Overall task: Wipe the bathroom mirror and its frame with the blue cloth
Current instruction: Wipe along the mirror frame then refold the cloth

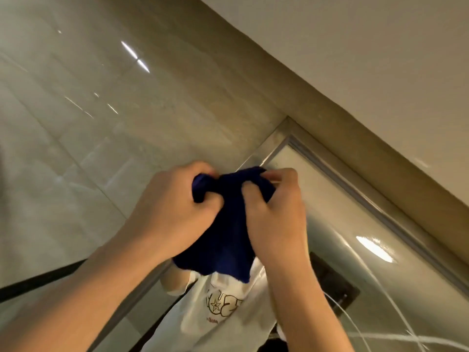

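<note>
A dark blue cloth (223,229) hangs bunched between both my hands, raised in front of the mirror's upper left corner. My left hand (172,207) grips its left part in a fist. My right hand (276,214) pinches its upper right edge with curled fingers. The mirror (342,240) fills the lower right, and its grey metal frame (360,196) runs diagonally along the top and down the left side. The cloth's top touches or lies just before the frame's left edge; which, I cannot tell. A white printed shirt (223,313) is reflected in the glass.
Glossy beige wall tiles (88,110) cover the left. A plain ceiling (355,41) lies at the upper right, above a beige band over the mirror. A dark strip (38,280) crosses the lower left wall. A dark rectangle (335,283) and a ceiling light (374,248) show in the reflection.
</note>
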### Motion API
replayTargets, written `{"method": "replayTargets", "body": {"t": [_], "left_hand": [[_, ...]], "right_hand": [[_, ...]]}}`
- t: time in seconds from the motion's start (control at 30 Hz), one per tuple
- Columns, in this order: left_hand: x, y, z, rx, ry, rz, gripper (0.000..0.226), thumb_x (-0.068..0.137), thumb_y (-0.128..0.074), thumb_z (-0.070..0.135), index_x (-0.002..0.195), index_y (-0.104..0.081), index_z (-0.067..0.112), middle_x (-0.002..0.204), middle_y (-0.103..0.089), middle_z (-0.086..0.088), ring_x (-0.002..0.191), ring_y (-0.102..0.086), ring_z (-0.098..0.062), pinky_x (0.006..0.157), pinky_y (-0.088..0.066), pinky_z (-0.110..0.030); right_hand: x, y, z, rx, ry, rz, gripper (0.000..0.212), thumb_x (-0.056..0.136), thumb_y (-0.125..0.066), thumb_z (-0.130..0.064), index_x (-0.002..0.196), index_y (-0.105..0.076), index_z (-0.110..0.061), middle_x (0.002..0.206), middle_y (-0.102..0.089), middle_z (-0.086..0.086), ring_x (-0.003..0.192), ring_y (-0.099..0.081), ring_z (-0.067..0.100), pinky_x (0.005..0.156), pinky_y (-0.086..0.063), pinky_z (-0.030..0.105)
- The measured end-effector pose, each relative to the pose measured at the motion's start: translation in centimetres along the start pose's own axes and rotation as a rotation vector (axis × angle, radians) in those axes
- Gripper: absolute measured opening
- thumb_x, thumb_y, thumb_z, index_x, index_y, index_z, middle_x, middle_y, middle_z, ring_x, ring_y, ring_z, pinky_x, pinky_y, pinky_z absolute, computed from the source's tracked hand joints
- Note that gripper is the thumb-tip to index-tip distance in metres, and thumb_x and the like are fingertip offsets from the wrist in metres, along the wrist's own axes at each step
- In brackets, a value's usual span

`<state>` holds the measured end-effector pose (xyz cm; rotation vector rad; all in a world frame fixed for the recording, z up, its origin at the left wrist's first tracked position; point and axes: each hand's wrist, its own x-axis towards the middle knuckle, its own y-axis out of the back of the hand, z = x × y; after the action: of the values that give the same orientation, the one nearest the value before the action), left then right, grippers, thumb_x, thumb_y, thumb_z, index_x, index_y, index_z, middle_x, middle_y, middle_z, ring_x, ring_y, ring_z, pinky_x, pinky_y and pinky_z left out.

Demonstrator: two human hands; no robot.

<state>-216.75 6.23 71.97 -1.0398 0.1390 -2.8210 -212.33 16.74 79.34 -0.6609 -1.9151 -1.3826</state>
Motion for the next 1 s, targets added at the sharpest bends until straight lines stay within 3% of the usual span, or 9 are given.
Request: {"method": "replayTargets", "body": {"t": [0.03,0.13,0.27,0.43,0.57,0.67,0.8,0.9,1.0], "left_hand": [[1.1,-0.4,1.3,-0.029,-0.059,0.026,0.031,0.082,-0.06,0.015,0.107,-0.068,0.031,0.093,-0.07,0.013,0.082,-0.064,-0.003,0.07,-0.05,-0.015],[5.1,-1.9,4.9,-0.064,-0.155,0.047,0.036,0.087,-0.059,0.021,0.122,-0.064,0.025,0.11,-0.066,0.009,0.099,-0.061,-0.009,0.082,-0.048,-0.018],[7.5,-2.7,5.1,-0.126,-0.119,0.032,0.04,0.089,-0.058,0.031,0.129,-0.057,0.028,0.106,-0.056,0.013,0.098,-0.055,-0.008,0.084,-0.048,-0.023],[7.4,-3.3,3.4,-0.204,-0.14,-0.035,0.056,0.086,-0.054,0.038,0.141,-0.045,0.033,0.13,-0.053,0.007,0.109,-0.055,-0.01,0.08,-0.046,-0.015],[5.4,-2.9,2.3,-0.336,-0.083,-0.062,0.057,0.078,-0.057,0.043,0.134,-0.05,0.042,0.116,-0.058,0.017,0.095,-0.06,0.001,0.068,-0.048,-0.011],[4.0,-1.3,0.7,-0.266,-0.022,-0.09,0.044,0.072,-0.056,0.04,0.115,-0.061,0.047,0.094,-0.064,0.022,0.082,-0.061,0.01,0.056,-0.047,-0.008],[1.9,0.2,-1.7,-0.172,0.073,-0.147,0.038,0.077,-0.056,0.027,0.109,-0.063,0.047,0.087,-0.069,0.019,0.074,-0.065,0.002,0.06,-0.055,-0.022],[2.5,-0.1,-1.3,-0.293,0.041,-0.111,0.048,0.087,-0.055,0.009,0.118,-0.063,0.044,0.094,-0.069,0.023,0.085,-0.065,0.005,0.069,-0.054,-0.011],[5.5,-1.5,2.0,-0.331,-0.074,-0.08,0.055,0.091,-0.052,0.005,0.137,-0.054,0.035,0.118,-0.063,0.02,0.101,-0.061,0.005,0.081,-0.047,-0.002]], "right_hand": [[1.2,0.9,-0.3,0.057,-0.011,0.075,0.018,0.095,-0.054,-0.022,0.111,-0.046,-0.02,0.086,-0.054,-0.013,0.073,-0.057,-0.007,0.056,-0.045,0.009],[4.4,3.0,-1.0,0.106,-0.032,0.18,0.018,0.096,-0.053,-0.019,0.111,-0.048,-0.011,0.085,-0.055,-0.007,0.07,-0.055,0.002,0.043,-0.037,0.008],[5.1,2.4,-0.9,0.075,-0.008,0.155,0.02,0.098,-0.052,-0.028,0.104,-0.041,-0.012,0.082,-0.054,-0.003,0.068,-0.053,0.006,0.042,-0.038,0.009],[5.4,2.6,-0.9,0.022,0.028,0.101,0.017,0.097,-0.052,-0.029,0.105,-0.042,-0.018,0.085,-0.056,-0.006,0.071,-0.056,0.005,0.044,-0.041,0.012],[5.1,2.9,-0.6,-0.011,0.055,0.047,0.016,0.093,-0.058,-0.03,0.105,-0.053,-0.022,0.087,-0.062,-0.007,0.076,-0.063,0.008,0.06,-0.053,0.026],[3.5,1.8,0.1,-0.026,0.087,-0.009,0.014,0.091,-0.059,-0.028,0.103,-0.055,-0.021,0.082,-0.059,-0.011,0.073,-0.06,-0.003,0.051,-0.043,0.01],[0.6,-0.1,1.1,-0.064,0.05,-0.16,0.021,0.093,-0.058,-0.031,0.109,-0.048,-0.024,0.083,-0.055,-0.014,0.076,-0.051,-0.021,0.046,-0.04,0.005],[1.5,0.6,0.2,-0.053,0.003,-0.177,0.018,0.093,-0.059,-0.03,0.107,-0.051,-0.022,0.08,-0.058,-0.011,0.071,-0.059,-0.006,0.043,-0.043,0.014],[4.5,2.3,-0.4,-0.013,0.024,0.047,0.023,0.094,-0.055,-0.028,0.106,-0.056,-0.008,0.08,-0.06,-0.001,0.064,-0.058,0.014,0.049,-0.042,0.029]]}}
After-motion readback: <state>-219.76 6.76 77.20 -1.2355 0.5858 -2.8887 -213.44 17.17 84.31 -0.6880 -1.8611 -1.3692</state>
